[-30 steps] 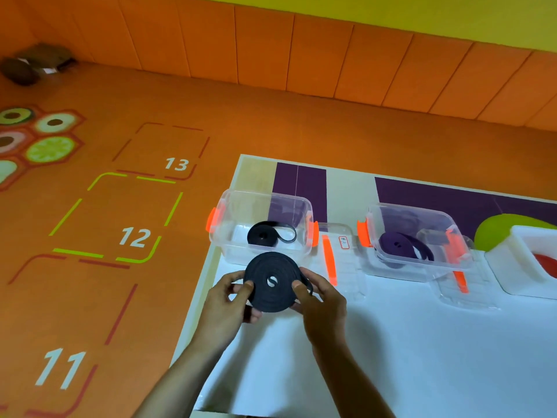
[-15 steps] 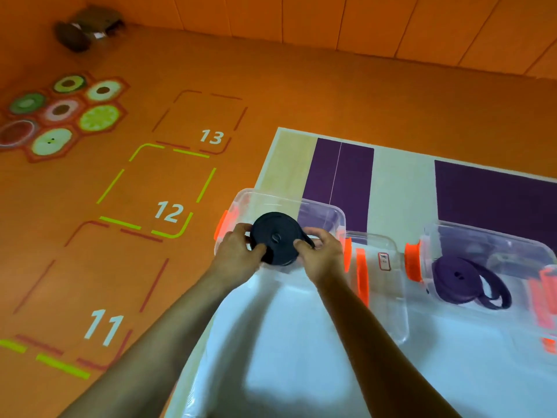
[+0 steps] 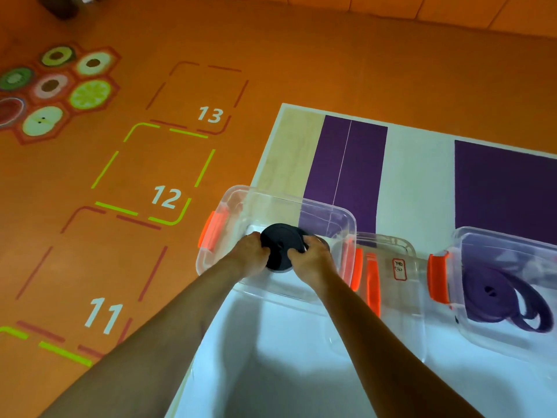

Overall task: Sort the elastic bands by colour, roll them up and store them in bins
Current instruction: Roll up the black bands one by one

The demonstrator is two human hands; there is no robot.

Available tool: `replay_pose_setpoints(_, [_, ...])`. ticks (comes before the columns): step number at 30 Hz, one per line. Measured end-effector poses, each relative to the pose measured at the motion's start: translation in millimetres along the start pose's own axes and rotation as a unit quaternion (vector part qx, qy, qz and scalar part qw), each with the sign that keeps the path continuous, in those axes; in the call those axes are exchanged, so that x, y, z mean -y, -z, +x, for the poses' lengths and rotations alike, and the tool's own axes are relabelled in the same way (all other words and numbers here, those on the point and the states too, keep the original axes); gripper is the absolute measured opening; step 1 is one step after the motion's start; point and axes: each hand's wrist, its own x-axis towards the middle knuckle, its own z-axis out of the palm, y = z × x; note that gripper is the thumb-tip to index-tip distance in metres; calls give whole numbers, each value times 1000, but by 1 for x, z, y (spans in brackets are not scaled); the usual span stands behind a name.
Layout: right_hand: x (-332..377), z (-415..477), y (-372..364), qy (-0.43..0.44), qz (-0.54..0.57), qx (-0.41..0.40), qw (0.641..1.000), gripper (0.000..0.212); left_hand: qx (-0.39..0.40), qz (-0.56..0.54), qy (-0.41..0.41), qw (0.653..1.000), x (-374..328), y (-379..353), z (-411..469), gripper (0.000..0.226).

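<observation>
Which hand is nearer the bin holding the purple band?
Right. The right hand is on the black roll, on the side toward the purple-band bin; the left hand is farther.

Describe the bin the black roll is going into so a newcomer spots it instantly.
On the white table, find the clear bin at its left edge, beside the orange floor. Both hands hold a black roll inside it. The other clear bin, to the right, holds a purple band.
</observation>
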Motion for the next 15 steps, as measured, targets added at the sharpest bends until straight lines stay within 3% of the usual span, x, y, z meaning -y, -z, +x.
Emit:
replay_pose_setpoints(7, [-1,0,-5,-27,-151,18,988,70,44,164,-53,984,-2,-1,-5,42])
replay_pose_setpoints(12, [7,-30,7,103,-110,-67,986,53,-71,228,-175,955,2,-6,-41,42])
replay_pose_setpoints(15, [6,-65,19,204,-59,-148,966,40,-117,266,-236,928,12,-16,-72,36])
